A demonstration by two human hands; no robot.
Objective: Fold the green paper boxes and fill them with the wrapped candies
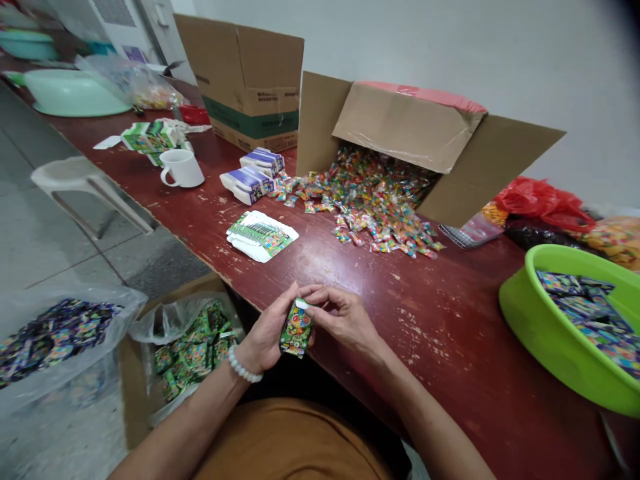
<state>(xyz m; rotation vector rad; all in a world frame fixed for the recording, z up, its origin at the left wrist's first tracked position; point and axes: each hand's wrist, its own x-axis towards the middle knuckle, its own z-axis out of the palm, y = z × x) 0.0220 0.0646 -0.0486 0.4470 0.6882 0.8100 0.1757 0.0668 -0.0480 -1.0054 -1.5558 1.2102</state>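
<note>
A small green printed candy box point(297, 331) is held over the table's front edge, its white end flap point(301, 304) at the top. My left hand point(271, 328), with a beaded bracelet at the wrist, is closed around the box's side. At the top end, my right hand point(345, 316) pinches by the white flap with thumb and fingers. Beyond my hands lies a stack of flattened green-and-white cartons point(263, 236). Many wrapped candies point(380, 200) spill from a cardboard box point(470, 180) tipped on its side.
On the table stand a white mug point(182, 168), purple-and-white boxes point(249, 184), an upright carton point(250, 87) and a lime-green basin point(545, 340) of packets. Below left, a lined carton point(131, 373) holds green packs beside a plastic bag point(75, 340) of purple packs. A white stool point(75, 172) stands left.
</note>
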